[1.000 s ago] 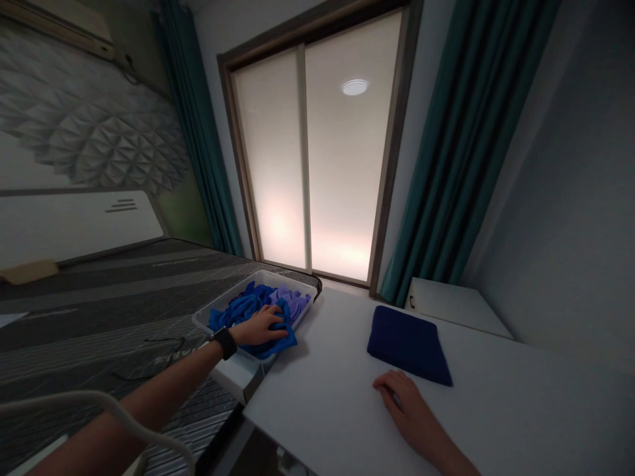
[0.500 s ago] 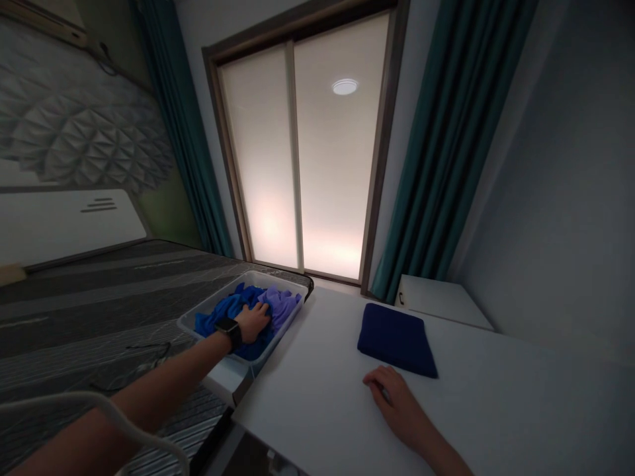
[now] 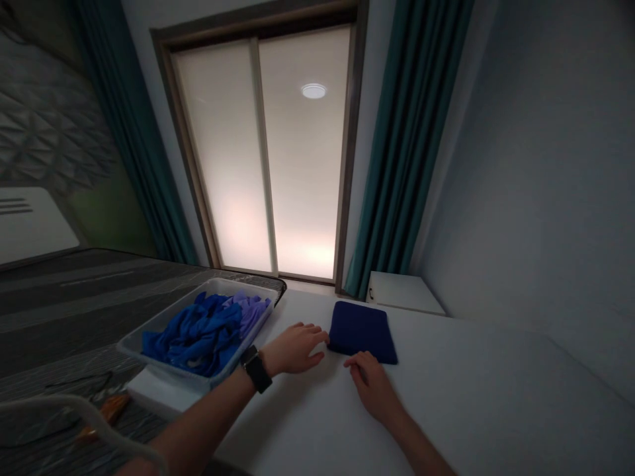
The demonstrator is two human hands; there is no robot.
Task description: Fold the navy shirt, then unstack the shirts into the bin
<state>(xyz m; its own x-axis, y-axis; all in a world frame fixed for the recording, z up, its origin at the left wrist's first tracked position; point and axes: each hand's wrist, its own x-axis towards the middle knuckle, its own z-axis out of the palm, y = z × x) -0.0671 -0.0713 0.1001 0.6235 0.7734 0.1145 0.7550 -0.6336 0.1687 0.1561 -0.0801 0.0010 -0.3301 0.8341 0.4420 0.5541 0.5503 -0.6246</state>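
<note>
A folded dark blue cloth (image 3: pixel 363 329) lies on the white table (image 3: pixel 471 410). My left hand (image 3: pixel 295 347), with a black watch on the wrist, hovers open just left of the cloth, fingers stretched toward its edge and holding nothing. My right hand (image 3: pixel 371 383) rests on the table just in front of the cloth's near edge, fingers loosely spread and empty. A pale tray (image 3: pixel 149 334) heaped with crumpled blue and purple cloths (image 3: pixel 203 327) sits to the left, on the bed's corner.
A dark striped bed (image 3: pixel 64 297) fills the left side. A small white cabinet (image 3: pixel 404 294) stands beyond the table by the teal curtains (image 3: pixel 397 158) and frosted sliding doors (image 3: pixel 268 158). A pale cable (image 3: pixel 74 413) crosses the lower left.
My left hand has left the tray's cloths and swung right, empty, to the folded cloth's left edge. My right hand has edged closer to the cloth. The view has panned right.
</note>
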